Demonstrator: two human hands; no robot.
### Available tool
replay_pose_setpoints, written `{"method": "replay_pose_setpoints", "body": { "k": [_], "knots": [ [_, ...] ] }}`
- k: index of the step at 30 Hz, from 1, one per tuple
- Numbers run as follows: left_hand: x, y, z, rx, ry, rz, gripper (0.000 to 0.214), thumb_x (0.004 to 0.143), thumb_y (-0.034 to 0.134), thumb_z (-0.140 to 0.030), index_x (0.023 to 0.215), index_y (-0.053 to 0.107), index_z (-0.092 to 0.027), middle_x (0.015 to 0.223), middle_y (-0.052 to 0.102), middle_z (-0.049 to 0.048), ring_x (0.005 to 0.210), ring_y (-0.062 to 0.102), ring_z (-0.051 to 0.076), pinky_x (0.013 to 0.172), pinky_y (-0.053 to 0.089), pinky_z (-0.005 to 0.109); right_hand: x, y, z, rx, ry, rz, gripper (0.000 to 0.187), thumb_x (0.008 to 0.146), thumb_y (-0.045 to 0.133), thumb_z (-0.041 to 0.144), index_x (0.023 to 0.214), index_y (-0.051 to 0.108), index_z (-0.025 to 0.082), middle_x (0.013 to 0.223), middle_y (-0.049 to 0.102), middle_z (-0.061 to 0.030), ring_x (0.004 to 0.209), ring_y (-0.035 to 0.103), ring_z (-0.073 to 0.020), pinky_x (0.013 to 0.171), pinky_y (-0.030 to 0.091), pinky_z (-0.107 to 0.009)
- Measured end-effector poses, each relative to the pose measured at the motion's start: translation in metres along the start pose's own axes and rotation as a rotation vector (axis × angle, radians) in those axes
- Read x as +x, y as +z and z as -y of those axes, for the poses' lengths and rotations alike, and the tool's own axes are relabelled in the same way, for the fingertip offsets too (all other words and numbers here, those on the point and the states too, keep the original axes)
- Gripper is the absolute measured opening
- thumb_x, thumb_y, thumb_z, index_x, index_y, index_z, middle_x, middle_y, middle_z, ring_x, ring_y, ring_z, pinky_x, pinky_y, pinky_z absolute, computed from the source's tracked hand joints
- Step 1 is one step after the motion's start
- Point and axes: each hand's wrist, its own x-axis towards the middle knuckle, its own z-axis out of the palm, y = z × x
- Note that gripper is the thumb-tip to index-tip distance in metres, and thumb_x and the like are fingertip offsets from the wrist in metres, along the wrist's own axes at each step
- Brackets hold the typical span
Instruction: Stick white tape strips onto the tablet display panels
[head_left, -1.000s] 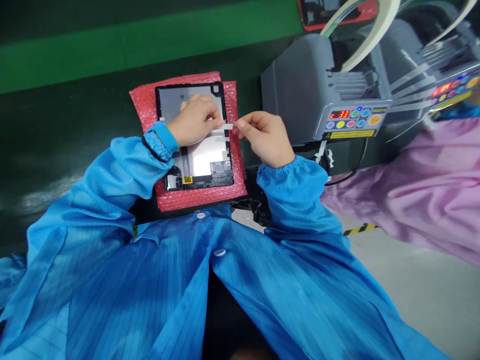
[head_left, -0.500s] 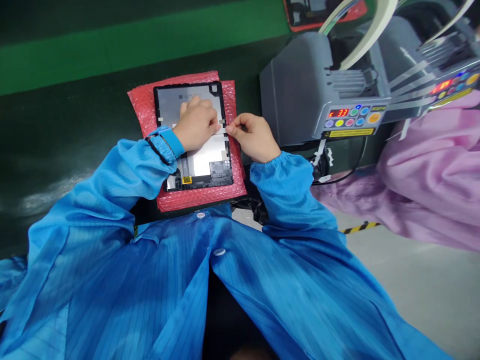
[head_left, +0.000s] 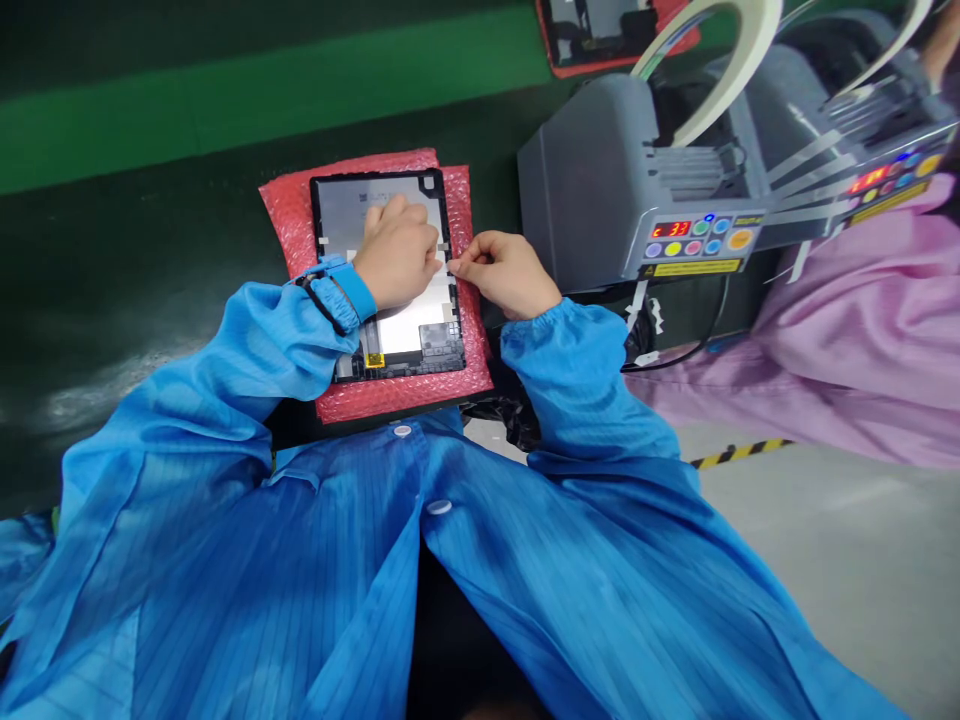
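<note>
A tablet screen assembly (head_left: pixel 409 335) with a black frame and silver back lies on red bubble wrap (head_left: pixel 330 408). My left hand (head_left: pixel 397 255) rests over its middle, fingers curled, with thumb and forefinger close together near the right edge. Whatever lies under those fingertips is too small to make out. At that same edge, my right hand (head_left: pixel 510 273) pinches the end of a thin white strip of tape, mostly hidden by the fingertips. Small pale tape tabs sit along both side edges of the frame. A yellow label (head_left: pixel 374 361) shows near the bottom.
Right of the tablet stands a grey tape dispenser (head_left: pixel 581 190) with a lit red display; a second dispenser (head_left: pixel 892 140) adjoins it. Tape pieces hang from its front. Another device (head_left: pixel 600 30) lies on red wrap behind. A co-worker's pink sleeve (head_left: pixel 862 330) is at right.
My right fingertips have moved slightly left, closer to my left fingers, and less of the white strip shows between them. The view has shifted a little.
</note>
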Motion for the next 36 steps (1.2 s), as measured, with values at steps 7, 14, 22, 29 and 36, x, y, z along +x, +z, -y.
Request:
{"method": "replay_pose_setpoints", "body": {
  "k": [7,14,22,29,36],
  "knots": [
    [-0.012,-0.009,0.035,-0.088,-0.144,-0.221,0.018,0.083,0.070,-0.033,0.075,0.058,-0.023,0.097,0.065,0.0068,0.113,0.052,0.030,0.098,0.041,0.046,-0.005,-0.005,0.000,0.261,0.159,0.013,0.042,0.069,0.085,0.039,0.068,0.047,0.020,0.061,0.047,0.0053,0.059,0.042,-0.0071,0.056,0.035,-0.022],
    [-0.096,-0.020,0.090,-0.212,-0.612,-0.312,0.032,0.088,0.061,-0.033,0.063,0.046,-0.022,0.067,0.053,0.0030,0.079,0.057,0.025,0.081,0.045,0.038,-0.005,0.005,0.007,0.160,0.111,-0.048,0.030,0.083,0.070,0.023,0.063,0.048,0.019,0.055,0.047,0.0064,0.054,0.040,-0.0072,0.057,0.035,-0.022],
    [-0.098,0.014,0.077,-0.288,-0.450,-0.549,0.029,0.082,0.057,-0.018,0.062,0.037,-0.023,0.068,0.053,0.0021,0.073,0.053,0.021,0.074,0.043,0.033,-0.014,0.010,0.018,-0.124,-0.305,-0.302,0.023,0.080,0.064,0.023,0.065,0.047,0.023,0.061,0.046,0.0012,0.065,0.044,-0.0157,0.078,0.046,-0.035],
    [-0.124,-0.017,0.120,-0.457,-0.634,-0.688,0.029,0.091,0.053,-0.020,0.066,0.038,-0.023,0.065,0.050,-0.0006,0.070,0.055,0.018,0.070,0.043,0.030,-0.006,0.062,0.068,0.003,-0.325,-0.118,0.020,0.088,0.058,0.029,0.073,0.045,0.024,0.061,0.044,0.0027,0.066,0.050,-0.0154,0.081,0.051,-0.038],
    [-0.208,-0.049,0.201,-0.792,-0.870,-0.800,0.038,0.063,0.070,-0.005,0.081,0.042,-0.023,0.065,0.054,-0.0055,0.061,0.055,0.014,0.060,0.046,0.026,0.028,0.195,0.130,-0.137,-0.185,0.087,0.026,0.084,0.058,0.015,0.065,0.041,0.023,0.065,0.056,-0.0024,0.080,0.064,-0.0201,0.088,0.053,-0.043]
  ]
}}
